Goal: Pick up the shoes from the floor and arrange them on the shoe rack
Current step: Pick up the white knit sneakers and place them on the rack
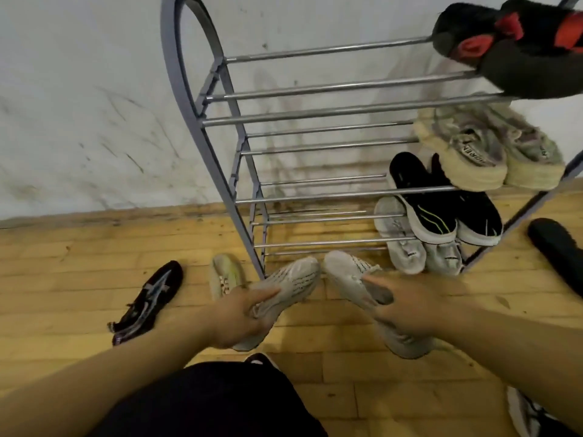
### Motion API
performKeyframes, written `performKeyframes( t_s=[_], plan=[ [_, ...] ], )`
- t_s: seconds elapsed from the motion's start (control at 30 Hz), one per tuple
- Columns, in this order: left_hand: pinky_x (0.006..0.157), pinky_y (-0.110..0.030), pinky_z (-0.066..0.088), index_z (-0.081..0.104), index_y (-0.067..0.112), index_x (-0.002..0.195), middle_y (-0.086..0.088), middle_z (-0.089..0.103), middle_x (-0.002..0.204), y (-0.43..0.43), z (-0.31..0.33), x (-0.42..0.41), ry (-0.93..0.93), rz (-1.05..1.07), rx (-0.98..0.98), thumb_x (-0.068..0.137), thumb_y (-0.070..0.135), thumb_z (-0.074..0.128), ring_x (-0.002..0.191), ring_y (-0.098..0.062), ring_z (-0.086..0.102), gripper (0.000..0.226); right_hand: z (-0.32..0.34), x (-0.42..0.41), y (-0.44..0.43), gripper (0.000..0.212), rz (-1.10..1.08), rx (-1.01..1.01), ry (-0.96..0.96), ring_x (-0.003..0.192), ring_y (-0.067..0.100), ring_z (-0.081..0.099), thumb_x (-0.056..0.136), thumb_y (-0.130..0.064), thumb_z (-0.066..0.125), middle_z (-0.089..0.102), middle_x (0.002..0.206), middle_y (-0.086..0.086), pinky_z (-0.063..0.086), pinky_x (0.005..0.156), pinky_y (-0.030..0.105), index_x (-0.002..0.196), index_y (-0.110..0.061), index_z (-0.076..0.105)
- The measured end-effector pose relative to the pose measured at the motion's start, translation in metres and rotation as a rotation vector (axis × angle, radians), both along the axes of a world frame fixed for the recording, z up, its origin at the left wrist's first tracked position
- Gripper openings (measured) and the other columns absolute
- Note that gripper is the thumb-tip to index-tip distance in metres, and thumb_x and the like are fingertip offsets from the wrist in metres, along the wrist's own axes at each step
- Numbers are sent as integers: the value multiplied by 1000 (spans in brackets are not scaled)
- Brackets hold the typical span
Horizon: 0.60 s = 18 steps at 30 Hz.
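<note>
My left hand [241,316] grips a grey knit sneaker [293,283] by its collar, toe pointing up toward the rack. My right hand [407,305] holds the matching grey sneaker [345,272] the same way, fingers inside its opening. Both shoes hover just in front of the lowest bars of the metal shoe rack [220,171]. On the floor to the left lie a pale yellow-green sneaker [225,274] and a black sneaker with blue stripes [151,301].
The rack's right side holds black-and-red shoes [511,48] on top, a beige pair [492,149], a black pair [441,200] and a light grey pair [410,244] lower down. A black shoe [558,250] lies on the floor at right; another shoe [527,414] sits at the bottom right.
</note>
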<state>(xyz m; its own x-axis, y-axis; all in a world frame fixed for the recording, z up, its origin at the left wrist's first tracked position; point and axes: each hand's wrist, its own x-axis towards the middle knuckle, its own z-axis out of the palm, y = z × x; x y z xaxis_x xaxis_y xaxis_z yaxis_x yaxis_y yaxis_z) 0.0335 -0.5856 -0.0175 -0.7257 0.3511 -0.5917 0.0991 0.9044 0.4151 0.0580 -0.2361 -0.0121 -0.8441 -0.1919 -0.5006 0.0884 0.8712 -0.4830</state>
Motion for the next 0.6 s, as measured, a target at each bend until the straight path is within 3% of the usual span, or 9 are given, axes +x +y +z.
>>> performKeyframes(
  t_s=[0.07,0.13,0.23,0.3,0.4,0.43,0.53,0.6],
  plan=[
    [114,-32,37,25,56,156,5,38,159,14,-45,-10,72,76,70,97,54,58,144,-24,43,67,-49,-20,-14,73,-117,-41,32,104,26,68,96,-49,62,62,139,7,39,60,12,159,-45,26],
    [101,-38,49,18,62,154,-8,36,156,26,-80,-30,103,149,44,99,55,53,131,-32,51,66,-82,-42,-31,74,-256,-124,53,99,24,67,91,-55,62,64,136,3,46,72,23,155,-55,24],
    [79,-37,59,10,66,152,-3,20,161,50,-111,-62,105,281,69,102,46,50,115,-36,59,67,-110,-84,-54,52,-367,-189,96,84,13,63,93,-45,62,66,119,-7,51,69,25,139,-57,42],
    [81,-47,62,4,68,149,-9,23,161,65,-124,-86,170,324,77,103,44,47,109,-40,62,67,-123,-114,-65,60,-409,-197,129,99,16,67,92,-48,62,65,123,-10,57,77,32,146,-57,37],
    [88,-50,58,-4,63,154,-19,34,157,76,-144,-123,249,356,8,105,46,43,117,-41,59,70,-153,-153,-69,77,-425,-238,166,136,22,51,81,-82,55,46,153,-10,51,105,47,149,-60,25],
    [95,-50,54,-6,60,156,-19,32,156,80,-149,-131,287,348,-41,106,47,42,122,-41,54,70,-156,-160,-72,78,-426,-235,134,140,23,47,80,-83,55,40,157,-10,48,108,50,149,-61,24],
    [109,-50,41,-3,39,164,-23,30,156,85,-153,-134,331,271,-147,108,39,41,134,-43,41,71,-166,-159,-76,87,-360,-147,95,145,25,37,84,-61,63,23,166,-8,41,112,43,152,-62,9],
    [116,-56,35,2,43,163,-20,27,161,80,-160,-127,320,295,-72,105,37,47,145,-42,30,74,-170,-151,-71,96,-318,-149,100,139,27,43,80,-57,66,29,163,-5,45,105,39,154,-60,5]
  ],
)
